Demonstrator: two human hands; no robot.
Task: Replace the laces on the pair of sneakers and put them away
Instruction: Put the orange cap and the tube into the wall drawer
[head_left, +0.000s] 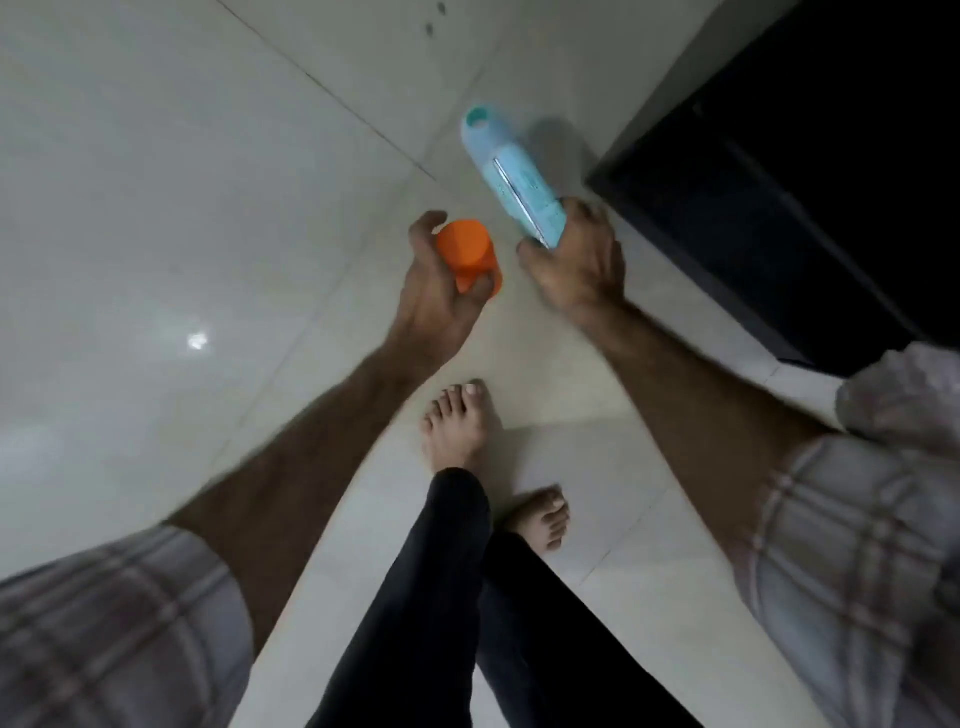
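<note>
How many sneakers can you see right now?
0. The left hand holds an orange cup and the right hand a light blue bottle. Sneakers may be outside the view or in the dark cabinet.

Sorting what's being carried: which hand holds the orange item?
The left hand grips the orange cup; the right hand holds a light-blue bottle instead.

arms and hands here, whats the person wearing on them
Both forearms are bare. Each upper arm is covered by a short, loose sleeve of pale grey cloth checked with faint pinkish lines: left sleeve, right sleeve. No watch, ring or glove shows on the left hand or the right hand.
</note>
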